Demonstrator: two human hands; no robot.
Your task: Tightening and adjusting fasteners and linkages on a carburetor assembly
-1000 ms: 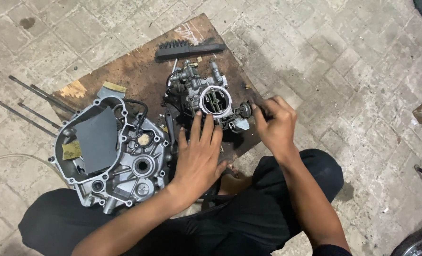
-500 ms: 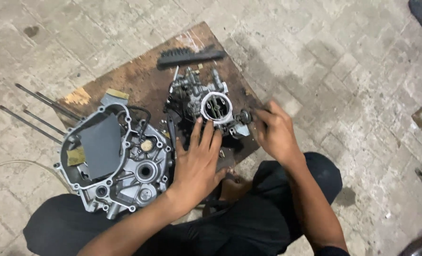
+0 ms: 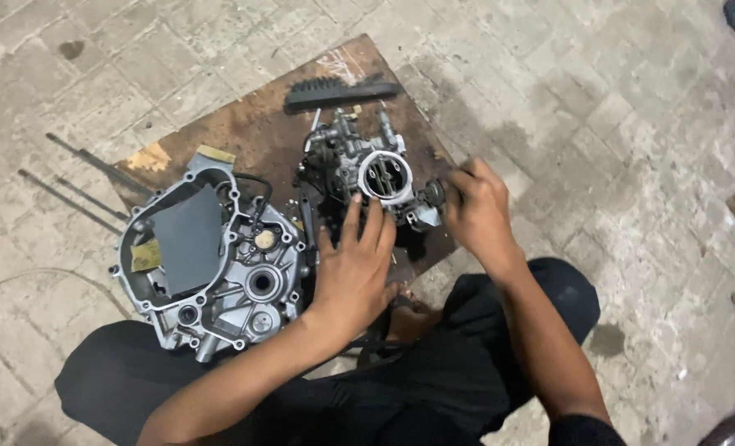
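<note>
Both hands on carburetor, wooden board, paved floor.
Head view: carburetor (image 3: 375, 177) sits on the board (image 3: 243, 132), right of the engine case (image 3: 210, 260). Left hand (image 3: 355, 268) lies flat against its near side, fingers spread. Right hand (image 3: 479, 206) fingers pinched on a small part at its right side; part blurred. Black comb-like strip (image 3: 342, 89) behind.

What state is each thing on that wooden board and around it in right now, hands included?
Small grey metal carburettor with round white-rimmed throat: upright on the board, throat open.
Left hand: flat, fingers spread, pressing against the carburettor's base.
Right hand: closed around the carburettor's right side fitting.
Large silver metal engine casing: lying open side up.
Black toothed plastic strip: lying flat.
Brown wooden board: flat on paving.
Thin dark metal rods: lying loose on paving.
</note>
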